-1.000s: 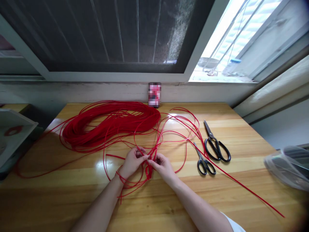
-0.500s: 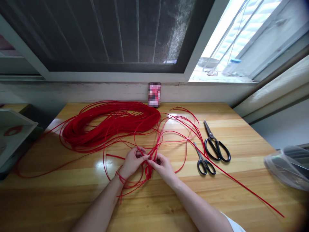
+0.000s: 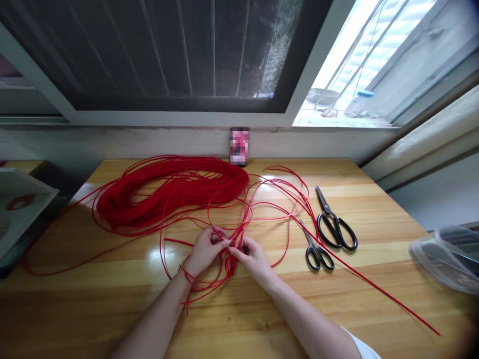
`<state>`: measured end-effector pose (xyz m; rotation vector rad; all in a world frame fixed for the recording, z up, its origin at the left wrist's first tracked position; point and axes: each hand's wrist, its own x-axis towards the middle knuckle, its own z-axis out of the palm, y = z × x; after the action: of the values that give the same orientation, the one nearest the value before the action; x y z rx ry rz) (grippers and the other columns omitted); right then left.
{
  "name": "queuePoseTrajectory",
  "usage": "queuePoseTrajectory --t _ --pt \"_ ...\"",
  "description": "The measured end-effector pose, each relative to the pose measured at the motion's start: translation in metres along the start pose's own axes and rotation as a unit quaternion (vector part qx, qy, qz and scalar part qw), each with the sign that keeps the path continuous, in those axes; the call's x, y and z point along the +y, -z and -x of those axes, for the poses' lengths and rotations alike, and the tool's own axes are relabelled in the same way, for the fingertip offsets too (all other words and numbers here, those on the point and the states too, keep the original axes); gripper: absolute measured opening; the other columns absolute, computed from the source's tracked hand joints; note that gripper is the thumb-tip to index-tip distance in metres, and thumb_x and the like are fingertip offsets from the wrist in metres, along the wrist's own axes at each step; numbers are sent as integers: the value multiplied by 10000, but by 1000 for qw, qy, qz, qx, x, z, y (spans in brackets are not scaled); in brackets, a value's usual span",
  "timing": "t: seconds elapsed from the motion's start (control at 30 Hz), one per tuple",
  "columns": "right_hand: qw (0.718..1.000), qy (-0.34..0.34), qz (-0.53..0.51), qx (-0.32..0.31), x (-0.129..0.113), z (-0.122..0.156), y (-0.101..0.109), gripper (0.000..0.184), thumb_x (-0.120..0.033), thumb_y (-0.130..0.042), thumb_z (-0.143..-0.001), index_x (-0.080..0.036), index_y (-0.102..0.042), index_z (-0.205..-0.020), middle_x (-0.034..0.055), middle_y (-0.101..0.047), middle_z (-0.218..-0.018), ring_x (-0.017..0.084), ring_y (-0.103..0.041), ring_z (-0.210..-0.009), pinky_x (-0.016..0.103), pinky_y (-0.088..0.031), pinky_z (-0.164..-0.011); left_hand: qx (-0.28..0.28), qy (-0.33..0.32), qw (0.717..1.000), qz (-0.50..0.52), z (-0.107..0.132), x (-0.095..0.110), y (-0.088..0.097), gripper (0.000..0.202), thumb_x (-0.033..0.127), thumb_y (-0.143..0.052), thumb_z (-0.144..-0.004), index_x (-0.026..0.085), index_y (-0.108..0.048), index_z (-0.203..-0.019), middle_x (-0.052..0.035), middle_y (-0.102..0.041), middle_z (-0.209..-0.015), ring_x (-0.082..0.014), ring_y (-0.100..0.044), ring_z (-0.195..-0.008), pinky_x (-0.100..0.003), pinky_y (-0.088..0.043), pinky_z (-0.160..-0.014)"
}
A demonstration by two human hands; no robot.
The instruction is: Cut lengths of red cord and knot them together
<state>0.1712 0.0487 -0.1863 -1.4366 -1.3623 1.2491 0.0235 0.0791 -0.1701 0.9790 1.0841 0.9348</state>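
Observation:
My left hand and my right hand meet over the middle of the table, thumbs and fingers pinched on red cords. Below the fingertips hangs a small looped bundle of the same cord. Loose strands curve under my left wrist, and some cord lies across that wrist. Other strands run from my hands up and to the right. Behind my left hand rests a large coil of red cord. My fingers hide exactly how the strands cross.
Right of my hands lie small black-handled scissors and larger scissors. A phone leans on the wall at the wooden table's back edge. A clear plastic container is at the far right, a white tray at the left.

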Motion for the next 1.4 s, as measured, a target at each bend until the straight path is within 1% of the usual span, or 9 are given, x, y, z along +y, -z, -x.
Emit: queuePoseTrajectory --t 0.23,0.47,0.73,1.07,1.27,1.4 --pt "1000 5 -1 -1 1 0 0 276 -413 -589 -724 -167 -487 -653 -34 -412 -589 96 -354 -547 220 -310 -501 -9 -1 1000 7 0 -2 1 346 290 -734 -571 140 -511 -788 14 -617 -628 -116 -597 -584 -241 -460 -591" --pt "1000 1 -2 -5 -5 1 1 265 -401 -592 -717 -167 -488 -649 -37 -401 -578 94 -346 -539 219 -304 -493 -15 -2 1000 5 0 -1 1 330 274 -724 -588 139 -501 -791 17 -613 -627 -109 -596 -585 -229 -453 -583" --pt "1000 0 3 0 1 0 0 290 -428 -595 -711 -162 -496 -653 -36 -409 -582 92 -349 -543 216 -305 -492 -14 -5 1000 -4 0 -3 2 331 284 -719 -593 134 -507 -798 13 -618 -637 -116 -600 -596 -239 -457 -596" --pt "1000 -5 -11 -1 -1 0 0 285 -423 -606 -700 -166 -496 -644 -36 -408 -575 95 -349 -537 219 -306 -491 -16 -3 1000 2 0 -1 0 327 268 -721 -589 132 -506 -794 18 -611 -624 -110 -597 -587 -230 -451 -586" --pt "1000 -7 -22 -2 0 -1 -1 272 -415 -617 -692 -161 -531 -648 -30 -444 -573 97 -370 -538 220 -321 -498 -12 1 1000 0 -1 -1 1 335 268 -731 -574 133 -511 -788 19 -612 -625 -112 -596 -586 -234 -452 -587" --pt "999 2 -37 -11 1 -1 0 245 -401 -619 -697 -161 -574 -684 -20 -500 -595 106 -418 -553 229 -357 -532 -15 2 1000 -1 -1 -1 2 339 275 -732 -574 136 -511 -791 22 -611 -612 -113 -595 -577 -234 -453 -580"
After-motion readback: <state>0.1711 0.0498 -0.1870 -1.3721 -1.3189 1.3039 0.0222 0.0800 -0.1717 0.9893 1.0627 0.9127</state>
